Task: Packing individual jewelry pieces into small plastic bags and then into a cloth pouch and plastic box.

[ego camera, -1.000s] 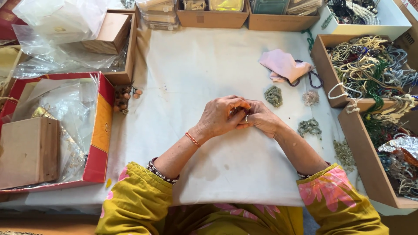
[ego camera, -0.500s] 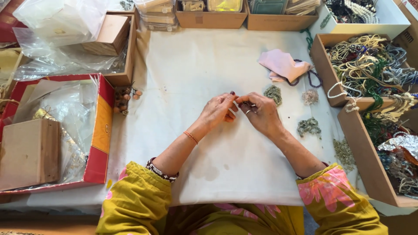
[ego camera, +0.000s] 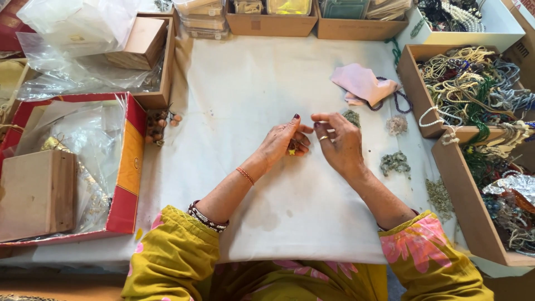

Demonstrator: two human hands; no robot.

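Over the middle of a white cloth, my left hand is curled around a small beaded piece with a yellow bit, thumb pointing up. Just to its right is my right hand, wearing a ring. Its thumb and forefinger are pinched together near the left thumb, and whatever is between them is too small to see. The two hands are a short gap apart. Small greenish bead clusters lie on the cloth right of my right hand, with a pale cluster above them.
A pink cloth and a purple bead string lie at the back right. Cardboard trays of necklaces line the right edge. A red box with plastic bags and a wooden box sits left. Brown beads lie beside it.
My hands were pressed together a second ago and have drawn apart. The right hand has moved right and lifted its pinched fingers; the left hand has turned its thumb upward.
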